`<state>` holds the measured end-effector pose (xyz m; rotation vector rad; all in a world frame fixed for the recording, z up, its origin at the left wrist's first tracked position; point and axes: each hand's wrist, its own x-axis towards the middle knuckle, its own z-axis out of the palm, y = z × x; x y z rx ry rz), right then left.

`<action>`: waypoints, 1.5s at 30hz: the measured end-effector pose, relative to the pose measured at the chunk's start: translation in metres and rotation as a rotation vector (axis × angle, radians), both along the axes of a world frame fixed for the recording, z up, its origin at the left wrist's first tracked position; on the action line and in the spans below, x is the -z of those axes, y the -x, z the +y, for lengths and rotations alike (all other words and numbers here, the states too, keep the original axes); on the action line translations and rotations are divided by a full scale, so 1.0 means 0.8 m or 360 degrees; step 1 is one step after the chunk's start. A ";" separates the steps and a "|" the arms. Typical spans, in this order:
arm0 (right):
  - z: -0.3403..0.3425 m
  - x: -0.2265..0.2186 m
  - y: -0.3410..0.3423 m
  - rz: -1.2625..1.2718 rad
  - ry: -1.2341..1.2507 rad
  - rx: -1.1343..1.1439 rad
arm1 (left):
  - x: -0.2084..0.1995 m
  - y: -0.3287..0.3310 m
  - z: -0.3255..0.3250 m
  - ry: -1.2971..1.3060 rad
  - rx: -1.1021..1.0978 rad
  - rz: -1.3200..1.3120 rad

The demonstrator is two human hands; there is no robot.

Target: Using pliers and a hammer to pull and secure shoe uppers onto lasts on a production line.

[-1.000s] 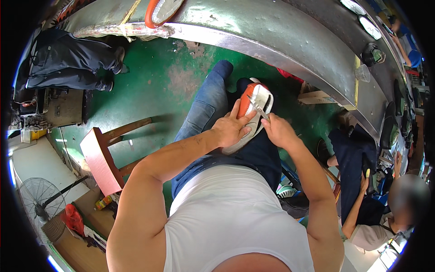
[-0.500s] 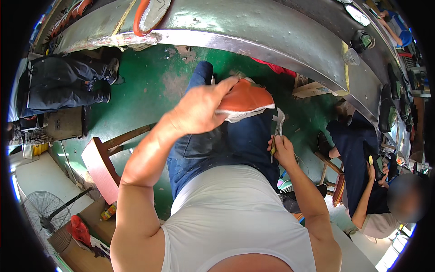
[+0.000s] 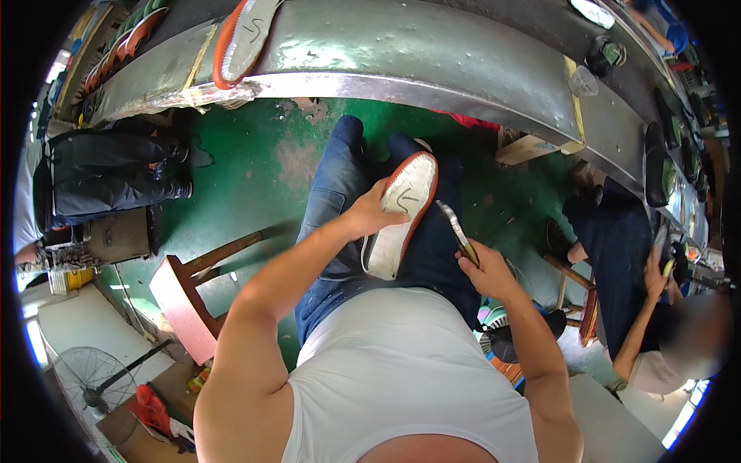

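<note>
My left hand [image 3: 370, 212] grips a shoe upper on a last [image 3: 386, 251] over my lap. Its pale underside faces up, with a dark curved mark, and orange-brown material runs round the edge. The thumb lies across the underside, while the other fingers are mostly hidden beneath. To the right of the shoe, my right hand [image 3: 490, 272] is closed round the handle of lasting pliers [image 3: 454, 224]. Their curved metal head points up toward the shoe, a small gap away from it.
Ahead runs a metal-topped bench [image 3: 386, 54] bearing another orange-edged shoe [image 3: 245, 38] and a clear cup [image 3: 583, 82]. A pink-topped stool [image 3: 181, 309] and a fan [image 3: 91, 386] stand at left. One person's legs [image 3: 116, 174] show at left; another person [image 3: 617, 270] sits at right, working.
My left hand has lowered the shoe toward my lap and turned it from its orange side to its pale underside. The pliers have tilted left, their head now nearer the shoe.
</note>
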<state>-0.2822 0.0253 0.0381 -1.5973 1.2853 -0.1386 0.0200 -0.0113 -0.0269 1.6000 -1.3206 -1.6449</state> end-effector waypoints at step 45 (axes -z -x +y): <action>-0.067 0.014 -0.043 -0.0514 -0.1384 0.0184 | 0.004 -0.001 0.041 0.0689 0.0074 -0.0522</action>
